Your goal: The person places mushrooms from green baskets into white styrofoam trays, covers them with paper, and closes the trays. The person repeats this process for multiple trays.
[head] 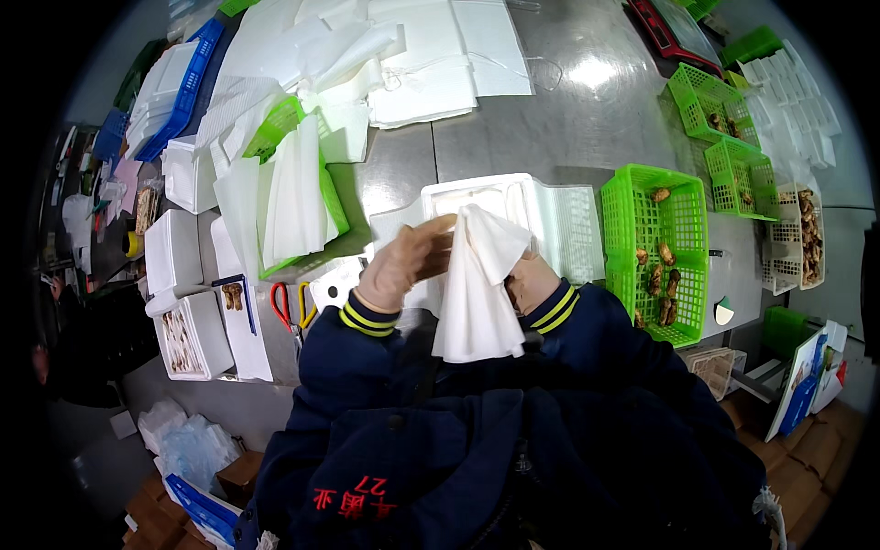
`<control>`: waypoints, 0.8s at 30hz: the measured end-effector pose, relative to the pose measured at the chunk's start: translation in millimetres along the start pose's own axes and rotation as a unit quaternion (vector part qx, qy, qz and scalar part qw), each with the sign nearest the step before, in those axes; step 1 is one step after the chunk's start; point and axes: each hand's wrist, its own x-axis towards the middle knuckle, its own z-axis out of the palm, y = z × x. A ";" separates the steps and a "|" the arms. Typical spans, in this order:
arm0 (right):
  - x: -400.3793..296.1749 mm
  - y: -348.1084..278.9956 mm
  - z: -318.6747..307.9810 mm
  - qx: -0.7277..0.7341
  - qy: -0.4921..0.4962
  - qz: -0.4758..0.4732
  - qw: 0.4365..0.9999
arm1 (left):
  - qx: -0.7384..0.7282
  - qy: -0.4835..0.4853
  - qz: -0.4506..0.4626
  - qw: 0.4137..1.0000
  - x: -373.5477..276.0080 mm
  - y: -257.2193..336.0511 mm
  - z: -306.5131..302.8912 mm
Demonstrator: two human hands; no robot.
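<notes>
A thin white sheet [478,295], paper or cloth, hangs in folds from a peak before my chest. My left hand [412,258] is at its left side, blurred, with the fingers partly behind it; their grip is unclear. Along its right edge my right hand [536,280] is closed on it, the fingertips hidden. Something dark shows between that hand and the sheet, too covered to name. Behind the sheet stands a white foam box [530,189] with white lining inside. Ribbed white foam sheeting [576,230] spreads out at both sides of the box.
At right, a green plastic basket [608,206] contains several brown mushrooms [665,254]. Smaller baskets [711,103] and a red scale [663,34] lie beyond. At left are a green basket [337,199] of white sheets, scissors [294,320] and a foam box of mushrooms [214,337].
</notes>
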 end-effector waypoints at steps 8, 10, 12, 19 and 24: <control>-24.9 -18.6 20.0 -0.384 -0.189 0.040 0.903 | -0.023 0.043 0.030 0.998 23.5 -50.5 -10.6; -25.3 -21.3 12.6 -0.399 -0.076 0.058 0.912 | 0.000 0.095 0.038 0.995 19.1 -52.3 -10.8; -26.6 -24.5 2.1 -0.390 0.017 -0.037 0.920 | 0.055 0.167 0.039 0.984 17.7 -39.8 -6.4; -15.7 -34.0 27.9 -0.728 0.020 -0.497 0.471 | 0.459 0.311 0.180 0.813 68.3 -52.4 1.2; 12.7 2.1 0.7 -0.808 0.022 -0.424 0.409 | 0.693 0.345 0.169 0.609 74.7 -51.6 3.8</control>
